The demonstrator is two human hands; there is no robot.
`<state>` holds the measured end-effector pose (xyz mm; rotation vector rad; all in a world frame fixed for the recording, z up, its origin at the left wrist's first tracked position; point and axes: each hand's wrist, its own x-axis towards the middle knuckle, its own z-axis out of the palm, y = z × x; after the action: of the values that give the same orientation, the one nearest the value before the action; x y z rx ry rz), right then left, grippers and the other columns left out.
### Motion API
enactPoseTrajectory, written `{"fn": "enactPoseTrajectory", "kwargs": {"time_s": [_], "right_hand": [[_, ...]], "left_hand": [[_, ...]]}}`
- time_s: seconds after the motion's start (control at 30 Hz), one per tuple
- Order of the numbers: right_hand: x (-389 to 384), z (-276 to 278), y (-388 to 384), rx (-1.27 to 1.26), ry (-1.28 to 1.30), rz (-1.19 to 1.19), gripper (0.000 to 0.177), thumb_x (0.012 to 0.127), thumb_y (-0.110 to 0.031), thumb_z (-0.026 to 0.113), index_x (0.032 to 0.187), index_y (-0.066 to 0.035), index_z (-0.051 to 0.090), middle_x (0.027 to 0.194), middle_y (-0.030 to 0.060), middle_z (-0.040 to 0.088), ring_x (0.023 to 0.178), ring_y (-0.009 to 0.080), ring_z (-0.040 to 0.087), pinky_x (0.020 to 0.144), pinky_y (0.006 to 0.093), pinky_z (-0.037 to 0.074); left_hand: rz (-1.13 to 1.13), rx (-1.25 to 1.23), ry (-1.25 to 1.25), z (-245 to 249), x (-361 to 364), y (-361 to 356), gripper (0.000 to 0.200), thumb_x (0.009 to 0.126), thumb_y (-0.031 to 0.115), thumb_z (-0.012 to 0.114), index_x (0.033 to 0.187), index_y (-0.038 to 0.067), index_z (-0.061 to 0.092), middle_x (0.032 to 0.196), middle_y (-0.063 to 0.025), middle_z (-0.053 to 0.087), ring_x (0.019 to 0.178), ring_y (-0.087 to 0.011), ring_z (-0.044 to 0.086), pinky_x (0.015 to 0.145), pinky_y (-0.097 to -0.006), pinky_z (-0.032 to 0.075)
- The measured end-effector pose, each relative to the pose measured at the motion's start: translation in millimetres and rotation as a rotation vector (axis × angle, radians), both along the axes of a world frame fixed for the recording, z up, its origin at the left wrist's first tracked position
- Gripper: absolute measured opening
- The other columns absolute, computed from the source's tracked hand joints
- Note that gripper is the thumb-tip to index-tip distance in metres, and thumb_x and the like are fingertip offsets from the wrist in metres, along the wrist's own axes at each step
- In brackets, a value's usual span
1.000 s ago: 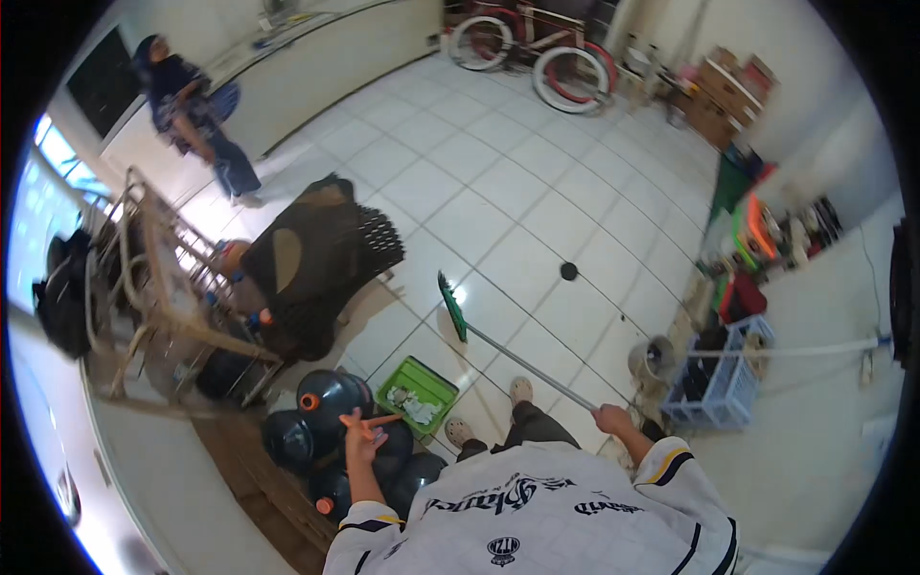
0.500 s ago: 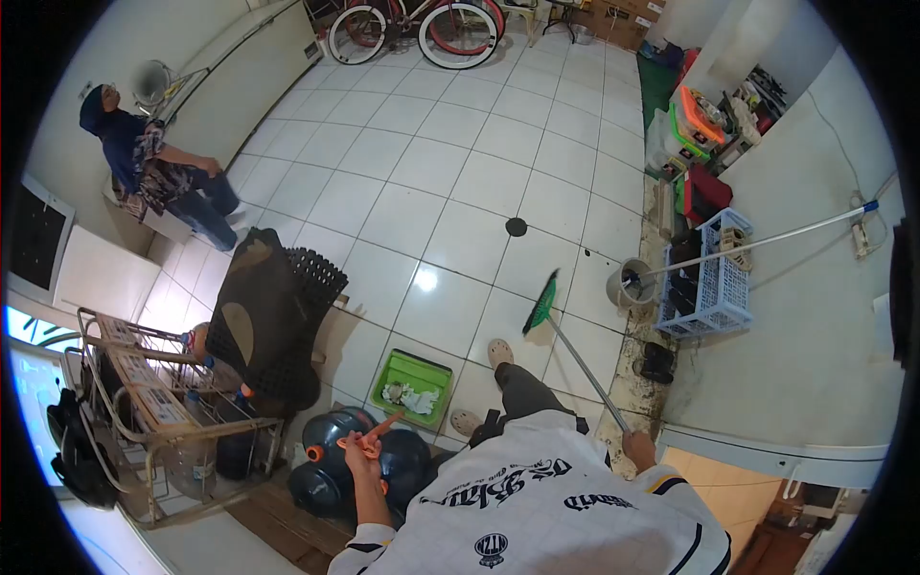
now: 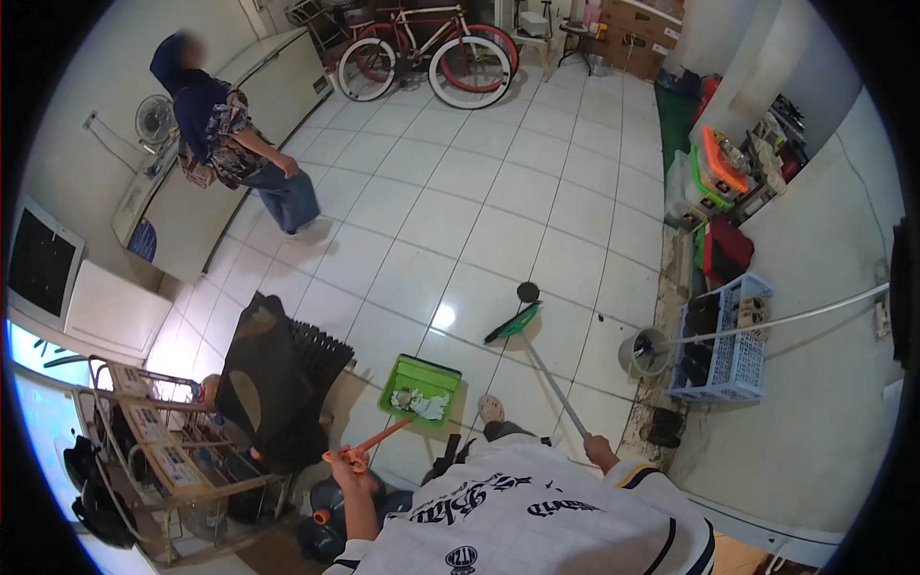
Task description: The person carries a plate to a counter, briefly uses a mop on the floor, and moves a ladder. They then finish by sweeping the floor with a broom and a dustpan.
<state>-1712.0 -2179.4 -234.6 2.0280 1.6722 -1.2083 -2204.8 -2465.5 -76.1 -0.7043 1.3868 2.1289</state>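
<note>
My left hand (image 3: 356, 479) is closed around the orange handle of a green dustpan (image 3: 429, 370), low at the white tiled floor. Crumpled white and greyish litter (image 3: 424, 404) lies inside the pan. In my right hand (image 3: 601, 450) I grip the upper part of a long grey-handled broom (image 3: 518, 324). Its green head with dark bristles rests on the tiles, ahead and to the right of the dustpan, close to a round dark drain cover (image 3: 528, 291). My shoe (image 3: 492, 410) shows between the two tools.
A person (image 3: 230, 134) walks at the left beside a long white freezer. Blue water jugs (image 3: 331, 517) and a metal rack (image 3: 158, 460) with a dark mat stand at lower left. Along the right wall are a bucket (image 3: 644, 355) with a pole and a blue crate (image 3: 714, 369). Bicycles (image 3: 426, 57) stand behind.
My view has moved forward across the floor. The broom head has swung left toward the dustpan's side, and the dustpan has advanced with me. The person at the left has walked further into the room.
</note>
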Motion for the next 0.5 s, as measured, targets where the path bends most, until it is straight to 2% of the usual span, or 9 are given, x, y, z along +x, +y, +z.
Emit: {"fn": "enactPoseTrajectory", "kwargs": {"time_s": [0.03,0.13,0.17,0.27,0.43,0.5], "right_hand": [[-13.0,9.7,20.0,-0.189,0.098,-0.169,0.05,0.09,-0.042,0.038,0.057,-0.006,0.046,0.048,0.0047,0.044,0.036,0.0181,0.04,0.036,0.0336,0.036],[-59.5,1.2,64.3,-0.175,0.141,-0.173,0.047,0.09,-0.04,0.037,0.059,-0.006,0.044,0.048,0.0044,0.042,0.034,0.0166,0.036,0.033,0.0323,0.032],[-73.4,2.3,76.2,-0.205,0.159,-0.229,0.046,0.09,-0.04,0.036,0.06,-0.006,0.044,0.048,0.0044,0.042,0.034,0.0159,0.036,0.032,0.0318,0.031],[-130.9,28.7,107.5,-0.298,0.219,-0.372,0.043,0.09,-0.039,0.035,0.063,-0.005,0.045,0.049,0.0043,0.041,0.034,0.014,0.035,0.031,0.0302,0.029],[-219.8,38.4,145.6,-0.363,0.301,-0.494,0.039,0.088,-0.037,0.035,0.068,-0.005,0.044,0.049,0.0039,0.039,0.033,0.0125,0.032,0.03,0.0286,0.026],[-250.3,37.1,156.3,-0.343,0.261,-0.519,0.039,0.088,-0.038,0.033,0.069,-0.005,0.043,0.052,0.0051,0.042,0.038,0.0142,0.036,0.033,0.0304,0.03]], "left_hand": [[0.047,-0.063,0.01,6.9,-8.9,14.8,0.025,0.091,0.027,0.044,0.092,0.002,0.044,0.079,-0.0116,0.052,0.063,-0.0229,0.058,0.055,-0.0327,0.052],[0.09,-0.022,0.009,22.3,-42.5,51.7,0.023,0.091,0.026,0.046,0.091,0.003,0.043,0.081,-0.0119,0.051,0.063,-0.023,0.057,0.057,-0.0331,0.053],[0.131,-0.034,0.069,27.0,-49.3,64.3,0.022,0.089,0.025,0.049,0.09,0.004,0.044,0.081,-0.0125,0.051,0.063,-0.0232,0.057,0.056,-0.0335,0.052],[0.046,0.142,-0.005,8.7,-100.1,80.1,0.019,0.089,0.025,0.049,0.089,0.007,0.047,0.081,-0.0046,0.054,0.064,-0.0215,0.058,0.054,-0.0332,0.054],[0.042,0.155,-0.015,24.6,-188.3,146.8,0.021,0.088,0.026,0.053,0.089,0.005,0.048,0.08,-0.0063,0.054,0.066,-0.0234,0.059,0.06,-0.0349,0.053],[0.022,0.185,0.002,22.0,-237.9,172.2,0.022,0.086,0.026,0.055,0.089,0.005,0.048,0.079,-0.0089,0.053,0.068,-0.0229,0.058,0.062,-0.0348,0.05]]}}
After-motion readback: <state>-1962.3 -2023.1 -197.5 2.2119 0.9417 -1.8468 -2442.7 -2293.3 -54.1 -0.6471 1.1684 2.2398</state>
